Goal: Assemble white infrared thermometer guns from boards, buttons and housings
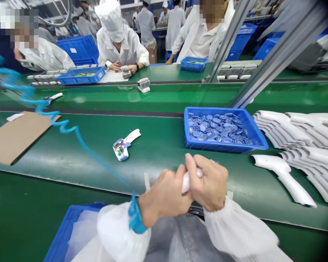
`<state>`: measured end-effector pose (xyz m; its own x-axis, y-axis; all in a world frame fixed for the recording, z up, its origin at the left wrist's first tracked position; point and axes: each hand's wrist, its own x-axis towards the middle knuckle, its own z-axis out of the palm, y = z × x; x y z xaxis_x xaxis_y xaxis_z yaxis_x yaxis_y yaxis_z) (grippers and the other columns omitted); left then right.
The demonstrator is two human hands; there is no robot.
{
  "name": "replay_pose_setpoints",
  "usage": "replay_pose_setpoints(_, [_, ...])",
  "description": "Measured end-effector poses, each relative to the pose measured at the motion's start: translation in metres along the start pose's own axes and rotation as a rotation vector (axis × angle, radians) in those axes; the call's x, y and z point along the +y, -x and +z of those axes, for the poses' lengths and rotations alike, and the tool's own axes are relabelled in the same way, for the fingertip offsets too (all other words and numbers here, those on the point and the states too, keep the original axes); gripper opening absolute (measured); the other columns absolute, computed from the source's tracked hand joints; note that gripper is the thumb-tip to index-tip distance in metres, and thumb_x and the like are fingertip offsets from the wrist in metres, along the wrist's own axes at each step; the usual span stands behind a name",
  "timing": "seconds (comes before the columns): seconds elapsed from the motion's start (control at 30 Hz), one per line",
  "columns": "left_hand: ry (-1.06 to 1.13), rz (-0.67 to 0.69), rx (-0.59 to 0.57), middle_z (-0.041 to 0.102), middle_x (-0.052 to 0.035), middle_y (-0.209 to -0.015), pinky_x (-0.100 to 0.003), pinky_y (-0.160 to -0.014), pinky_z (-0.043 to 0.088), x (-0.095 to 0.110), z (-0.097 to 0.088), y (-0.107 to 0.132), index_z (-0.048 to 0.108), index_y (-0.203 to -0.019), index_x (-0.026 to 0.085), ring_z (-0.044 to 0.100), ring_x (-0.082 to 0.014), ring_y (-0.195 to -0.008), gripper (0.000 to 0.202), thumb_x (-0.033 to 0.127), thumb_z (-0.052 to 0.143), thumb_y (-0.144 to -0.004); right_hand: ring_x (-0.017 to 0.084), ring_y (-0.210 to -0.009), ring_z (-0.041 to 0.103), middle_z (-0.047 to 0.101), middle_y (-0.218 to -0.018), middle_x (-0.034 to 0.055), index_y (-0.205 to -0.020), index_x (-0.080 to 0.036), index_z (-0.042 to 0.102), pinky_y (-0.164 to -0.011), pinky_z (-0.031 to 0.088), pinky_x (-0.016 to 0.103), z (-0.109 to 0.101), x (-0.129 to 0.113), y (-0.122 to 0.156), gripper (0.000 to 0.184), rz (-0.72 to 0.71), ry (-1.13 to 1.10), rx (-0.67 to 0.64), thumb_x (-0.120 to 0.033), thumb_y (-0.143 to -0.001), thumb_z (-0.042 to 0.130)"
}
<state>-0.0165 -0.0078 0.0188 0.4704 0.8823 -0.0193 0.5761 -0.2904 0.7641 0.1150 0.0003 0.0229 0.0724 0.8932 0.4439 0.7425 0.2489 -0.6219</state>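
Close together above the front edge of the bench, my left hand (164, 196) and my right hand (209, 180) are both closed around a white plastic part (186, 182). Only a short smooth stretch of it shows between my fingers; the rest is hidden. A blue wrist strap (136, 214) with a coiled cord (89, 151) is on my left wrist. Ahead and to the left lies a gun-shaped housing half (123, 147) with a green circuit board and wires inside. To the right rests a single white housing shell (285, 176).
A blue bin (226, 146) of small blue plastic pieces stands beyond my right hand. Nested white shells (308, 171) line the right side. Cardboard (19, 136) lies at left. A metal post (273, 54) slants across the right. Co-workers sit beyond the green conveyor (169, 96).
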Motion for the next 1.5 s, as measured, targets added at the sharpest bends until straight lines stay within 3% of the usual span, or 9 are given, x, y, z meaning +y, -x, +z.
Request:
replay_pose_setpoints(0.13, [-0.005,-0.09,0.071,0.065,-0.0036,-0.077,-0.028,-0.051,0.031,0.001,0.001,0.0,0.053,-0.095,0.019,0.054,-0.0166,-0.056,0.013,0.027,0.057,-0.086,0.009,-0.046,0.039,0.045,-0.047,-0.0035,-0.052,-0.02,0.046,-0.052,0.026,0.028,0.004,0.001,-0.017,0.052,-0.005,-0.011,-0.093,-0.041,-0.099,0.046])
replay_pose_setpoints(0.33, [-0.102,-0.24,0.133,0.067,0.001,-0.083,-0.028,-0.061,0.04,-0.024,-0.059,0.008,0.056,-0.101,0.023,0.06,-0.0178,-0.069,0.021,0.037,0.065,-0.089,0.014,-0.076,0.066,0.074,-0.083,0.0013,-0.09,-0.02,0.072,-0.074,0.046,0.025,-0.015,0.048,-0.1,0.034,0.108,0.231,-0.377,-0.037,-0.101,0.044])
replay_pose_setpoints(0.43, [-0.327,-0.155,0.17,0.067,-0.0042,-0.111,-0.034,-0.077,0.046,-0.037,-0.069,-0.003,0.052,-0.118,0.023,0.063,-0.0234,-0.094,0.037,0.026,0.069,-0.086,0.019,-0.091,0.069,0.076,-0.095,0.0066,-0.1,-0.018,0.074,-0.088,0.048,0.031,0.0,0.078,-0.136,0.015,0.103,0.351,-0.482,-0.025,-0.09,0.064])
replay_pose_setpoints(0.57, [-0.729,-0.092,-0.006,0.069,-0.0107,-0.102,-0.043,-0.081,0.045,-0.034,-0.056,-0.03,0.061,-0.109,0.015,0.062,-0.0317,-0.095,0.024,0.026,0.068,-0.088,0.02,-0.1,0.066,0.07,-0.108,0.0073,-0.107,-0.015,0.068,-0.091,0.052,0.041,0.035,0.09,-0.154,0.026,0.102,0.455,-0.634,-0.034,-0.091,0.067])
replay_pose_setpoints(0.7, [-0.553,-0.158,0.073,0.068,-0.0093,-0.099,-0.042,-0.08,0.044,-0.031,-0.052,-0.04,0.063,-0.103,0.017,0.062,-0.0294,-0.092,0.018,0.031,0.063,-0.091,0.02,-0.103,0.064,0.065,-0.117,0.008,-0.114,-0.015,0.064,-0.09,0.054,0.043,0.047,0.085,-0.157,0.029,0.134,0.496,-0.655,-0.036,-0.094,0.063])
replay_pose_setpoints(0.9, [0.512,-0.286,0.128,0.067,-0.0069,-0.104,-0.03,-0.073,0.047,-0.036,-0.055,-0.03,0.055,-0.115,0.018,0.061,-0.0195,-0.087,0.034,0.046,0.054,-0.095,0.02,-0.098,0.069,0.075,-0.1,0.0078,-0.107,-0.015,0.073,-0.095,0.05,0.035,0.012,0.076,-0.148,0.019,0.074,0.323,-0.492,-0.022,-0.092,0.063])
replay_pose_setpoints(1.0, [0.806,-0.341,0.09,0.067,-0.0083,-0.098,-0.025,-0.062,0.045,-0.031,-0.04,-0.034,0.057,-0.107,0.014,0.058,-0.015,-0.075,0.039,0.051,0.056,-0.093,0.017,-0.084,0.072,0.078,-0.095,0.003,-0.114,-0.02,0.073,-0.083,0.054,0.028,-0.009,0.063,-0.122,0.027,0.078,0.165,-0.365,-0.034,-0.096,0.058])
replay_pose_setpoints(1.17, [0.865,-0.327,0.077,0.067,-0.0073,-0.087,-0.022,-0.055,0.041,-0.021,-0.016,-0.044,0.062,-0.104,0.013,0.055,-0.0119,-0.066,0.044,0.055,0.054,-0.094,0.018,-0.084,0.074,0.079,-0.096,-0.0019,-0.098,-0.028,0.079,-0.079,0.058,0.029,-0.016,0.041,-0.068,0.019,0.161,-0.337,-0.151,-0.039,-0.087,0.07])
replay_pose_setpoints(1.5, [0.361,-0.158,0.075,0.069,-0.0014,-0.094,-0.027,-0.069,0.046,-0.011,-0.037,-0.034,0.062,-0.123,0.025,0.061,-0.0173,-0.081,0.034,0.046,0.049,-0.1,0.018,-0.099,0.072,0.077,-0.109,-0.0017,-0.109,-0.029,0.076,-0.094,0.056,0.032,-0.023,0.041,-0.052,0.023,0.246,-0.465,-0.273,-0.037,-0.088,0.067])
